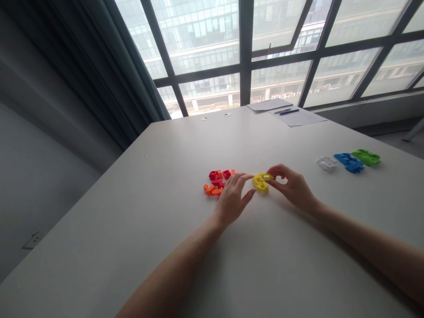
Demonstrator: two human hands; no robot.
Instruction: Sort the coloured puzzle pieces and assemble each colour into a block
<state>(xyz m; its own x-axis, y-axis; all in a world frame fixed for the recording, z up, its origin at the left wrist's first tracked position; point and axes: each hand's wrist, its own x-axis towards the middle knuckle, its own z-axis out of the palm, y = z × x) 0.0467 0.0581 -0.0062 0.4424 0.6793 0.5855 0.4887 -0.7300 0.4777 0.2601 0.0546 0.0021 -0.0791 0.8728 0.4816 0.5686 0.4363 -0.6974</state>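
A white table (185, 274) carries yellow pieces (261, 188) between the two hands, and they could slide or tip, I judge, if the right hand (296, 189) pressed off-centre without firm support opposite. The right grip is nearly closed, thumb and fingers pinching the end of the topmost yellow piece (266, 176), while the left hand (232, 198) is loosely spread, holding nothing visible, its contact with the cluster unclear, just beside red pieces (217, 182) and orange pieces (209, 190). Farther off sit white (327, 163), blue (350, 162) and green pieces (366, 157), then papers (302, 119) and a pen (289, 112) toward the window (205, 39).
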